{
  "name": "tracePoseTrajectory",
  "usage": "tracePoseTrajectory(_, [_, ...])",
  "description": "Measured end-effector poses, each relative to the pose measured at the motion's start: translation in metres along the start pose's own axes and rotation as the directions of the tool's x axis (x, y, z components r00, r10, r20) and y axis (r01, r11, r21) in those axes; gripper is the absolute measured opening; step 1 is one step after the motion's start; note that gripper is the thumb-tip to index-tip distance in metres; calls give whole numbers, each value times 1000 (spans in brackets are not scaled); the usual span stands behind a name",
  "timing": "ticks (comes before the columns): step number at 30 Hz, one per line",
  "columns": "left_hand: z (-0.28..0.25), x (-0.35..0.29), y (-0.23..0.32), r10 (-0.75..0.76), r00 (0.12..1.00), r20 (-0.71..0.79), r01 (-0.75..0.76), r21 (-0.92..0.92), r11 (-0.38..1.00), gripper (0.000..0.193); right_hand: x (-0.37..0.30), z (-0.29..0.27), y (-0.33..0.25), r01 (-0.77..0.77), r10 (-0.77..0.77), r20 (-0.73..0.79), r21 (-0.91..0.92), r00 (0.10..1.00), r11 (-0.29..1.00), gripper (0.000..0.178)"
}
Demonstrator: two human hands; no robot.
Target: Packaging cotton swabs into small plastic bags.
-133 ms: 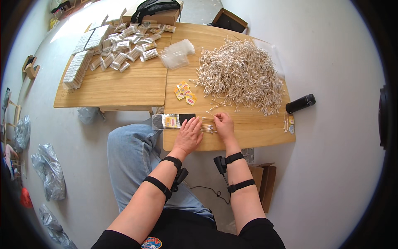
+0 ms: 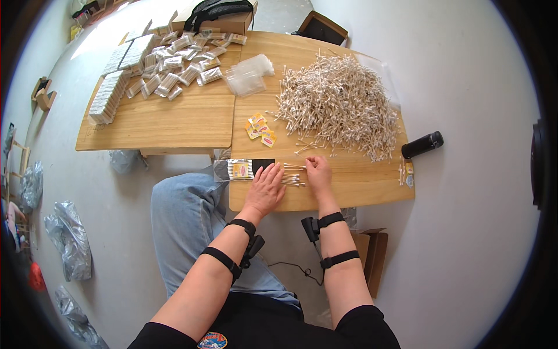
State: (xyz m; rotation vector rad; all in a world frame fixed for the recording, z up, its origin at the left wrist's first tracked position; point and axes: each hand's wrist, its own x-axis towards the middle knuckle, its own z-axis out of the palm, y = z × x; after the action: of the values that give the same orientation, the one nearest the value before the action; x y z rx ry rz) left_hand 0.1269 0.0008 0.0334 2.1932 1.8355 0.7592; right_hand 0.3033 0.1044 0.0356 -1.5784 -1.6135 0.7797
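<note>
My left hand (image 2: 265, 189) lies palm down with fingers stretched out, over the right end of a black strip (image 2: 265, 163) and beside a row of loose cotton swabs (image 2: 292, 180). Left of its fingers, a clear bag (image 2: 221, 170) holds part of a dark piece, white swabs and a yellow label card (image 2: 240, 169). My right hand (image 2: 319, 176) is closed in a pinch at the right of the row. A single cotton swab (image 2: 300, 155) sticks out up-left from its fingertips. What lies under my left palm is hidden.
A large heap of cotton swabs (image 2: 337, 104) covers the far right. Several yellow label cards (image 2: 260, 129) and flat clear bags (image 2: 247, 77) lie left of it. Filled swab packs (image 2: 173, 64) pile up far left. A black bottle (image 2: 422, 145) is by the right edge.
My right hand has shifted slightly away from me and to the right, with the swab at its fingertips. My left hand stays in place.
</note>
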Motion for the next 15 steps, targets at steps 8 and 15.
tracePoseTrajectory(8, [1,0,-1,-9,1000,-3,9,20,1000,53,-4,-12,-18,173,-151,136,-164,979,971,11])
tracePoseTrajectory(15, [3,1,1,-22,1000,-6,22,20,1000,52,0,-13,-12,215,-189,139,-202,972,956,8])
